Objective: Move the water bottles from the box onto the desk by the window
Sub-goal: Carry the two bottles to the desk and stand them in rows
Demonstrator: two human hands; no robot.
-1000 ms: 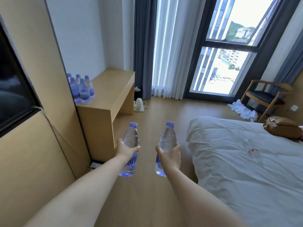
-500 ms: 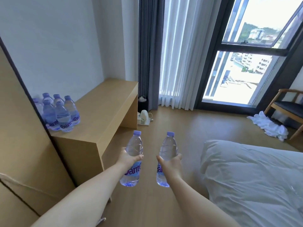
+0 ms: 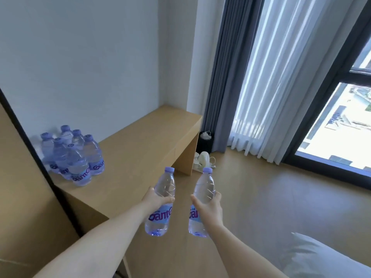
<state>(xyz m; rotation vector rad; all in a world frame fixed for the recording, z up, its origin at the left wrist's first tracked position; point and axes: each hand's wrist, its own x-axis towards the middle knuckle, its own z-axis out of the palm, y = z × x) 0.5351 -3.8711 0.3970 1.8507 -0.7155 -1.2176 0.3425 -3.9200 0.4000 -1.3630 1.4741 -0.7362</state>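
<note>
Wooden and pale, the desk [image 3: 144, 145] runs along the white wall toward the curtained window [image 3: 339, 125], with a cluster of capped water bottles [image 3: 74, 157] standing at its near left end. From the head view, the left hand [image 3: 155, 198] grips one upright bottle [image 3: 160, 205] over the desk's front edge; the right hand [image 3: 208, 205] grips a second bottle [image 3: 201, 203] just beside it, above the floor [image 3: 281, 197].

Clear glossy plastic bottles [image 3: 75, 157] with glossy printed labels and matt lilac caps. Desk [image 3: 140, 149]: smooth matt pale wood laminate. Floor [image 3: 271, 197]: smooth wood-look, slight sheen. Curtains [image 3: 271, 87]: sheer white cloth.
</note>
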